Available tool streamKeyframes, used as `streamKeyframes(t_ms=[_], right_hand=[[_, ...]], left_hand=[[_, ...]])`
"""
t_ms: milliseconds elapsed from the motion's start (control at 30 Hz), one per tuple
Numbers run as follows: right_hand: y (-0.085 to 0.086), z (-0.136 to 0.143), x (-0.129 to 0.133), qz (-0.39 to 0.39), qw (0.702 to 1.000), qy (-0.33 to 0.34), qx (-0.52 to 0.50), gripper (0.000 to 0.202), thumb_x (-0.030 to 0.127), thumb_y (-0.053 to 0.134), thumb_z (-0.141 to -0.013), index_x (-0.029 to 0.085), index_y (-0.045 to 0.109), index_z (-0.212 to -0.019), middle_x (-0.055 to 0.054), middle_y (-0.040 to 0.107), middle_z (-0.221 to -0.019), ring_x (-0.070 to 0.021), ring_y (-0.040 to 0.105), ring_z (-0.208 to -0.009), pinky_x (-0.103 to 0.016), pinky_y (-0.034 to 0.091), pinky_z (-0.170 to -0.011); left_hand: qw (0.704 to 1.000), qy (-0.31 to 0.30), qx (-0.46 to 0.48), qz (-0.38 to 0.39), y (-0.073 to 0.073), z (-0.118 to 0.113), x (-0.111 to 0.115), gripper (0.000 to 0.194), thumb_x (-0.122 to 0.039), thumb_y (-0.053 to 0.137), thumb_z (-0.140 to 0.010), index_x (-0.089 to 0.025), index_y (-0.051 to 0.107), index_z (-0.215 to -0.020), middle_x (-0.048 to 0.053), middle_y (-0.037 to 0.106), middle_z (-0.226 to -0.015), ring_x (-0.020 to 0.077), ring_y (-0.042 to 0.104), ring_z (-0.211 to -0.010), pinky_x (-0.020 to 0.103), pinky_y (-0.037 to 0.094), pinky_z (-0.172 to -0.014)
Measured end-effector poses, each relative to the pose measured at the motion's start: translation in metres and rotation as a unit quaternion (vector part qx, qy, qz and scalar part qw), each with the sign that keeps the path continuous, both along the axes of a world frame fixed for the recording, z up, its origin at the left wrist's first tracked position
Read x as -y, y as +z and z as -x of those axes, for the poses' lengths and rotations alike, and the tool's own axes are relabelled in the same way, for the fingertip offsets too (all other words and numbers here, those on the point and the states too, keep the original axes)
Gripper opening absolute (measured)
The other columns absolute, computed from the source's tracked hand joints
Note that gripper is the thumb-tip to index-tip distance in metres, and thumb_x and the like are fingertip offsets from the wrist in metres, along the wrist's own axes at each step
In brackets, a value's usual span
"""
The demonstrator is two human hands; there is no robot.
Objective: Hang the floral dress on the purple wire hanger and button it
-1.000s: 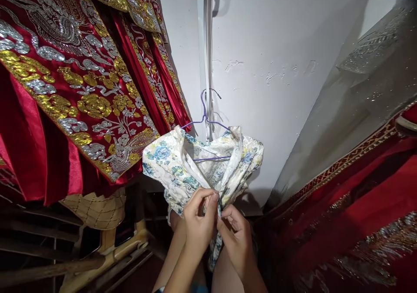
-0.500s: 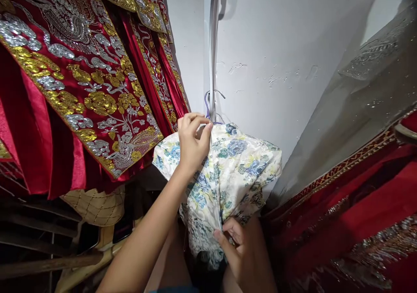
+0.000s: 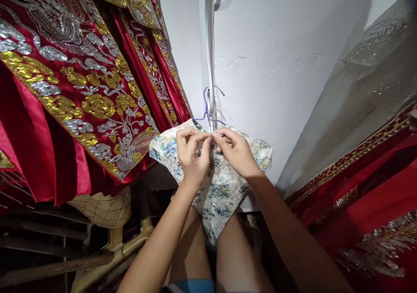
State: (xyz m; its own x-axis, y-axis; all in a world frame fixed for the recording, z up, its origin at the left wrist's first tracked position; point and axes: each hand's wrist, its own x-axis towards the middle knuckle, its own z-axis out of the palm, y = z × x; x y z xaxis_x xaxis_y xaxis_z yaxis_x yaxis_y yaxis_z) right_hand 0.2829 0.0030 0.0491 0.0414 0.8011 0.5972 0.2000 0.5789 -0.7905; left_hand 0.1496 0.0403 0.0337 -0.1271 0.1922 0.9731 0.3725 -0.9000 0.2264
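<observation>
White wall (image 3: 276,32) fills the middle of the view, its surface chipped in a few spots, with a narrow upright strip (image 3: 207,54) running down it. Red embroidered cloth (image 3: 97,106), worked in gold and silver, hangs at the left; a translucent sheet (image 3: 329,106) and red beaded fabric (image 3: 374,193) slant along the right.

Both forearms reach up and inward from the bottom of the view, so that the hands meet at the centre. The left hand (image 3: 194,156) is bent at the knuckles, its thumb and forefinger pinching the upper edge of the floral garment (image 3: 223,193). The right hand (image 3: 235,149) comes in from the other side with its fingers curled, thumb and forefinger pinching the same edge, the fingertips of the two hands touching or nearly so.

The floral garment, white with blue and yellow-green flowers, lies beneath both hands; its shoulders spread out to either side of them and its body narrows downward to a point between the bare legs (image 3: 195,254). Its purple hanger (image 3: 206,106) shows just above the fingers, in front of the strip. At the lower left, a cream quilted item (image 3: 107,208) sits by a wooden chair (image 3: 143,236).
</observation>
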Motion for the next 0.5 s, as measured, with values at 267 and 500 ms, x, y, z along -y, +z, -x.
streamKeyframes(t_ms=[267, 500], right_hand=[[-0.004, 0.010, -0.008, -0.006, 0.997, 0.009, -0.070, 0.036, 0.054, 0.066, -0.087, 0.019, 0.063, -0.083, 0.006, 0.043, -0.056, -0.0095, 0.034, -0.049, -0.024, 0.022, -0.046], [-0.006, 0.009, -0.009, -0.012, 0.998, 0.005, -0.069, 0.035, 0.054, 0.065, -0.088, 0.020, 0.060, -0.080, 0.005, 0.043, -0.057, -0.0099, 0.032, -0.048, -0.024, 0.022, -0.045]], left_hand=[[1.000, 0.018, 0.005, -0.018, -0.020, 0.004, -0.010, 0.003, -0.017, 0.069, -0.089, -0.019, 0.068, -0.091, 0.004, 0.054, -0.090, 0.0166, 0.057, -0.085, 0.032, 0.048, -0.074], [0.999, -0.002, -0.041, -0.020, -0.030, 0.005, -0.014, 0.007, -0.014, 0.068, -0.088, -0.020, 0.070, -0.091, 0.003, 0.059, -0.086, 0.0168, 0.058, -0.080, 0.034, 0.045, -0.072]])
